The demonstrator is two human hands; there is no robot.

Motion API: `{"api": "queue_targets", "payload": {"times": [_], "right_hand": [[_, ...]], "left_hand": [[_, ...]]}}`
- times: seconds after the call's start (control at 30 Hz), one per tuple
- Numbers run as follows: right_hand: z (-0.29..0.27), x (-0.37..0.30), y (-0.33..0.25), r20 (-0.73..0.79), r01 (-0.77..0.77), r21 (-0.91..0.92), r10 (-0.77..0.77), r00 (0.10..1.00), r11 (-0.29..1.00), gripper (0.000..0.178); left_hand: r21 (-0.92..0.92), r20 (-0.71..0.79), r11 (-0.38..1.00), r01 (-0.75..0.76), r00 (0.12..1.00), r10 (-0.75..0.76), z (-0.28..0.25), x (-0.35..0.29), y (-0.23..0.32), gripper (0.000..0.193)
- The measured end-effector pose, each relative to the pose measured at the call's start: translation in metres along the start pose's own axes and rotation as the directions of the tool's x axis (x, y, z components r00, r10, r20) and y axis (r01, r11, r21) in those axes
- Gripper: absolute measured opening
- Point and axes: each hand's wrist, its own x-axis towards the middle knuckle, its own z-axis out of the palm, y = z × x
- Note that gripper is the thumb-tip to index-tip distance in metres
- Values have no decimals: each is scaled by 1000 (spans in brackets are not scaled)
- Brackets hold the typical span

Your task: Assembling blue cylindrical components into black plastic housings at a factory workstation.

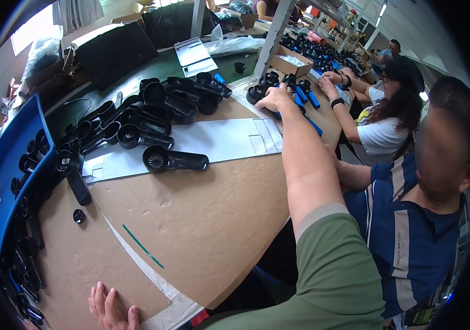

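My R hand (276, 100) is at blk round cups (255, 94), far end of desk's (202, 214) right edge — fingers bent, cannot tell if grasping. L hand (107, 311) released, spread flat by near edge. Better pinch 1 cup by rim, lift straight, not drag neighbours. Count: 1 blue tray (4, 170) at left edge, 1 small blk cap (79, 215), 1 green strip (142, 246); handled scoops (175, 160) overlap — exact no. unclear.
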Motion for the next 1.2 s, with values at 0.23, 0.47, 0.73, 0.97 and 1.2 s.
{"api": "queue_targets", "payload": {"times": [0.23, 0.47, 0.73, 0.97, 1.2], "right_hand": [[14, 19, 10, 36, 11, 43, -12, 999, 999, 77], [20, 26, 15, 25, 42, 216, -49, 998, 976, 87], [13, 27, 24, 121, 68, 227, -98, 988, 971, 97], [21, 31, 25, 80, 59, 220, -78, 994, 974, 80], [29, 42, 25, 100, 91, 327, -130, 986, 941, 86]], "left_hand": [[-4, -45, 997, -81, 996, 81, 10, -1, -14, 59], [7, -31, 994, -108, 994, 108, 12, -3, -24, 61], [-19, -59, 990, -142, 988, 140, 16, -3, -28, 63], [-21, -99, 981, -193, 977, 190, 32, -7, -47, 63], [3, -336, 912, -410, 859, 387, 74, -11, -104, 61]]}}
